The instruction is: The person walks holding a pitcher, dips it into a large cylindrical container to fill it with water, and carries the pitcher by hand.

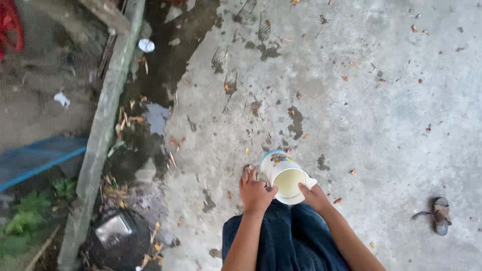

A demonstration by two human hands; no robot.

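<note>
I hold a white plastic jug [284, 175] with a coloured picture on its side and a blue base, tipped so its empty mouth and spout face up at me. My left hand [254, 190] grips the jug's side near the handle. My right hand [313, 194] holds its rim next to the spout. Below the hands are my dark blue trousers [291, 241]. I stand on a grey concrete floor [381, 115].
A wet dark patch with puddles and dead leaves [150, 120] runs along a concrete kerb [103, 125] at the left. A square metal tin [114, 230] lies in dirt at the lower left. A sandal [441, 215] lies at the right. Wet footprints [241, 60] cross the floor ahead.
</note>
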